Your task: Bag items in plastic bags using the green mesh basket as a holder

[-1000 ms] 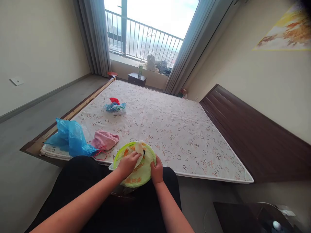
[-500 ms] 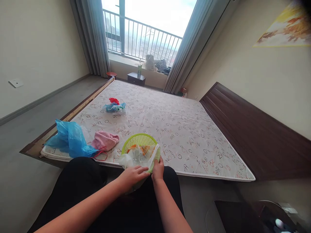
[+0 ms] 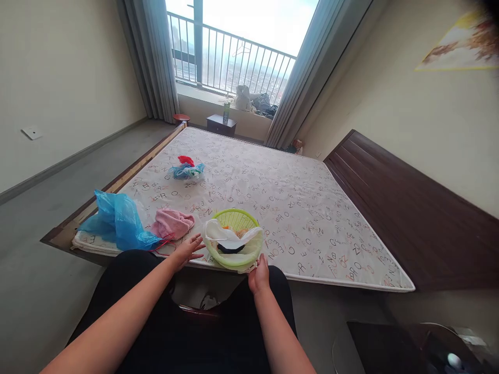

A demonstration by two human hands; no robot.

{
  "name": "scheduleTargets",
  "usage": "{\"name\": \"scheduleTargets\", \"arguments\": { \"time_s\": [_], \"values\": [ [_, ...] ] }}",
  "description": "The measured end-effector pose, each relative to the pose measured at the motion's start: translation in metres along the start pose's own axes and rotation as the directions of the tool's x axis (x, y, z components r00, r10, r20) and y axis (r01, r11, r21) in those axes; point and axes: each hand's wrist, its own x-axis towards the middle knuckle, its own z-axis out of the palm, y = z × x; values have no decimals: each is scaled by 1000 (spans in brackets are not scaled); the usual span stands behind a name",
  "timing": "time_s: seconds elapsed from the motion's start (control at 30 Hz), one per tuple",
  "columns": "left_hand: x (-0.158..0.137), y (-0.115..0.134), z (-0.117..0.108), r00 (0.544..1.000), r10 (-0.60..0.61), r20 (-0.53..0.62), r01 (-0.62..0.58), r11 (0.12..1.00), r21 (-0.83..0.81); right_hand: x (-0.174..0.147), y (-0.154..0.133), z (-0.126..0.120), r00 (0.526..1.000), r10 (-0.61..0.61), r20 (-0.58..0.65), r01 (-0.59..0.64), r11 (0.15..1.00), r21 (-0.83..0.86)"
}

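Observation:
A round lime-green slatted plastic basket [image 3: 223, 219] is at the mattress's near edge, its mouth tilted toward me. A white plastic bag [image 3: 234, 241] lies across its mouth and over part of its rim, with orange print and a dark gap showing. My right hand [image 3: 259, 275] grips the basket low on its right side, where a bit of bag also shows; its fingertips are partly hidden. My left hand [image 3: 189, 251] is just left of the basket, fingers stretched and apart, holding nothing. Beyond that hand lies a crumpled pink cloth [image 3: 172, 223].
A blue plastic bag [image 3: 120, 221] lies at the mattress's near left corner. Farther back on the lettered mattress [image 3: 249, 182] are crumpled blue and red bags [image 3: 187, 169]. The dark headboard [image 3: 390, 208] stands to the right. A wooden bed rail [image 3: 128, 176] runs along the left.
My left hand has let go of the white bag and moved left, fingers spreading. The bag now spreads across the basket's mouth. The basket has turned, and my right hand stays on it.

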Motion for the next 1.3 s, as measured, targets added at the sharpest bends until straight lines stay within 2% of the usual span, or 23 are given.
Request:
{"name": "scheduleTargets", "arguments": {
  "time_s": [0.07,0.13,0.2,0.3,0.4,0.53,0.6,0.67,0.77,0.87,0.97,1.07,1.17,1.23,1.3],
  "values": [
    [-1,-3,10,999,21,39,-19,998,-58,-2,1,-1,991,129,18,-130,991,40],
    [-4,-3,17,999,52,16,-50,992,-112,-5,-1,-1,976,198,95,-202,979,33],
    [-6,-2,20,999,48,-26,-51,988,-149,-9,-5,0,964,218,153,-222,975,6],
    [-7,2,18,997,35,-68,-46,984,-171,-14,-11,2,969,213,121,-214,977,-4],
    [-7,4,15,994,59,-97,-78,975,-209,-16,-17,5,985,140,98,-141,990,0],
    [-7,5,15,993,31,-112,-57,971,-233,-16,-27,6,994,31,108,-37,998,56],
    [-7,5,16,992,26,-123,-52,975,-217,-15,-35,4,995,-21,102,19,1000,19],
    [-7,5,17,991,30,-131,-57,976,-208,-16,-43,1,991,-121,52,126,985,-120],
    [-7,2,20,989,46,-141,-72,980,-185,-23,-55,0,951,-308,-2,279,866,-415],
    [-7,-1,24,983,92,-160,-111,988,-111,-38,-62,12,909,-409,83,390,764,-514],
    [-8,-5,29,980,107,-170,-120,990,-70,-54,-66,30,898,-385,212,440,805,-399],
    [-8,-8,32,974,104,-200,-126,987,-101,-65,-72,46,896,-330,298,400,890,-218],
    [-8,-9,35,954,115,-276,-164,973,-160,-70,-80,53,871,-323,370,400,903,-154],
    [-8,-8,36,951,118,-286,-175,967,-184,-72,-83,55,868,-328,373,414,893,-176],
    [-8,-6,36,957,112,-266,-162,971,-176,-74,-82,55,888,-342,309,416,883,-219]
  ]
}}
